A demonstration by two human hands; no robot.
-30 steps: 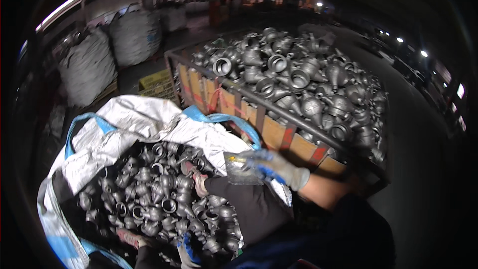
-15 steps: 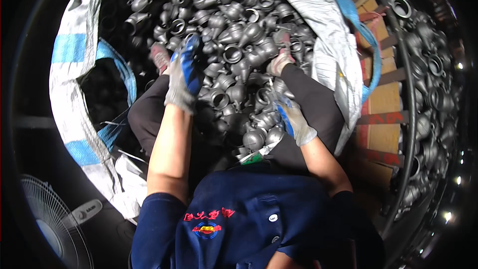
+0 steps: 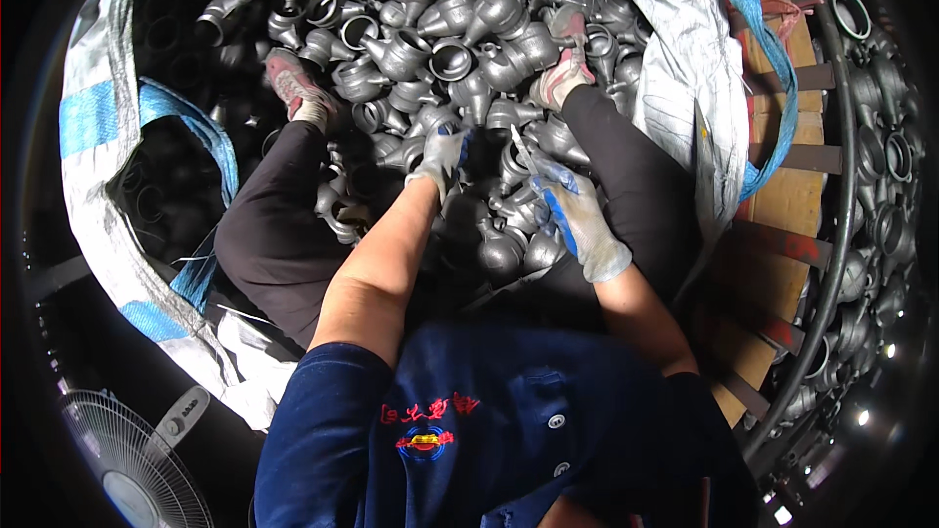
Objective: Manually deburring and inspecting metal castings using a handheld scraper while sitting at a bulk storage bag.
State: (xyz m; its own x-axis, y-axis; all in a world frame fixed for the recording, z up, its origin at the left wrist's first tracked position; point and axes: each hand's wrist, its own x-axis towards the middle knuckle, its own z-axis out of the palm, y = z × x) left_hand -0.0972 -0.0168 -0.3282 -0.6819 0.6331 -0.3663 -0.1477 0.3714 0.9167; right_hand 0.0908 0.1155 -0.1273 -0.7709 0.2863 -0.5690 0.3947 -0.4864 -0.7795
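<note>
My left hand [image 3: 442, 154], in a grey-white glove with blue palm coating, is down among dark grey bulb-shaped castings [image 3: 472, 93] between my legs. Its fingers curl inward; what they hold, if anything, is hidden in shadow. To the right of it, my right hand [image 3: 579, 220], in a similar glove, is closed around a slim tool with a pale narrow blade [image 3: 520, 149], perhaps a knife. The blade tilts up and left, over the heap. Rounded castings [image 3: 500, 254] lie just below the two hands.
A large white woven bag [image 3: 93, 191] with blue straps [image 3: 773, 68] surrounds the heap. My shoes [image 3: 290, 78] rest on the castings. Along the right run wooden slats [image 3: 782, 186] and a dark curved rail [image 3: 843, 176], with more castings beyond. A fan [image 3: 132, 469] stands lower left.
My left hand has moved right and down from the far left of the heap, its fingers now curled. My right hand stays nearly in place with the tool. The view has shifted somewhat.
</note>
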